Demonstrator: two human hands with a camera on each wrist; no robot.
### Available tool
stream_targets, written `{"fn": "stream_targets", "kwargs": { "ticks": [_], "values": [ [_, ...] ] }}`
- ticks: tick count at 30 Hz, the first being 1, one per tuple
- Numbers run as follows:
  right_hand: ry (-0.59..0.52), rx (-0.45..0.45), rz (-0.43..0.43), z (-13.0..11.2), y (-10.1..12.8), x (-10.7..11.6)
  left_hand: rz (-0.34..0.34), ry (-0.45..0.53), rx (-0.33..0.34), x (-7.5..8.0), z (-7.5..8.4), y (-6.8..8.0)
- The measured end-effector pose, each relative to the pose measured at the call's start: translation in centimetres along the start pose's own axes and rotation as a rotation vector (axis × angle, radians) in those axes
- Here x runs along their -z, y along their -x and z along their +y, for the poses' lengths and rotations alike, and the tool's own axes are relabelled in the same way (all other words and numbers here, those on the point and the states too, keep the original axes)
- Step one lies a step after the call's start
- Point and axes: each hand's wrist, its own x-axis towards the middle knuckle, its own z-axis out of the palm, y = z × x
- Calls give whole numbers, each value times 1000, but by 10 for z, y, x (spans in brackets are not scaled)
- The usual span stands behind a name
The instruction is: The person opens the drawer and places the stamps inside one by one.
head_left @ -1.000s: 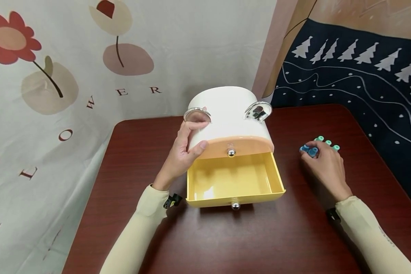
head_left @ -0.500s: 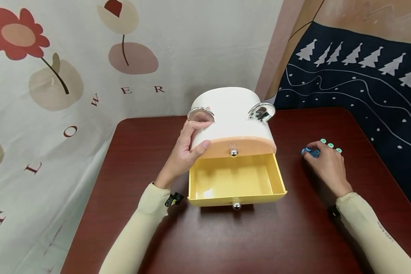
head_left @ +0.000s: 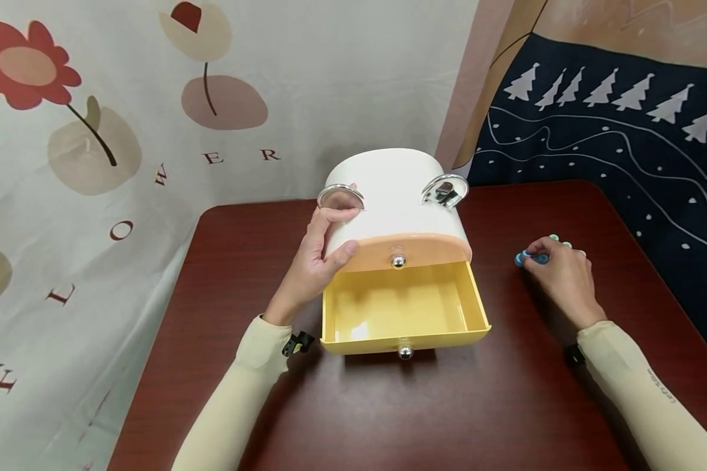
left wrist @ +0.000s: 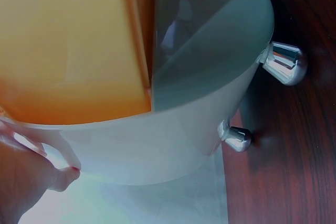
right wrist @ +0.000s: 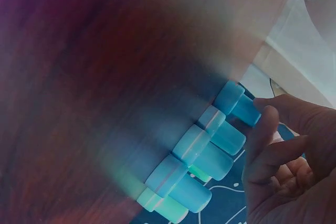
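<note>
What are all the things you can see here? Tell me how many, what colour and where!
storage box: one, white, middle of the table, two silver loop handles on top.
top drawer: one, orange front, shut, silver knob.
bottom drawer: one, yellow, pulled open, nothing visible inside.
little bottles: about five, blue and teal, lying in a row on the table's right side.
table: one, dark red-brown.
flower cloth: one, white, behind on the left.
tree cloth: one, dark blue, behind on the right.
left hand: holds the box's left side.
right hand: touches the bottles.
</note>
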Motion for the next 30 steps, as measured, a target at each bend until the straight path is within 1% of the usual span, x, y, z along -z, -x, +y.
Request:
{"fn": "stream_targets", "kwargs": {
  "ticks": [4,11,16,19,25,30],
  "values": [
    [9,3,-17,-2,0,-1,-1,-8,-5,1,0,1],
    [30,36,-17,-5,3,-1,-2,-6,-2,1,-1,0],
    [26,38,-10,-12,9,0,1,0,6,1,-1,0],
    [10,37,-11,-18,14,4,-1,-1,2,1,-1,-1],
    [-24,22,-20,-32,21,14,5,-1,-30,0,-2,-2],
    [-23,39,30,-49,31,25,6,25,-52,0,-2,-3]
  ]
}}
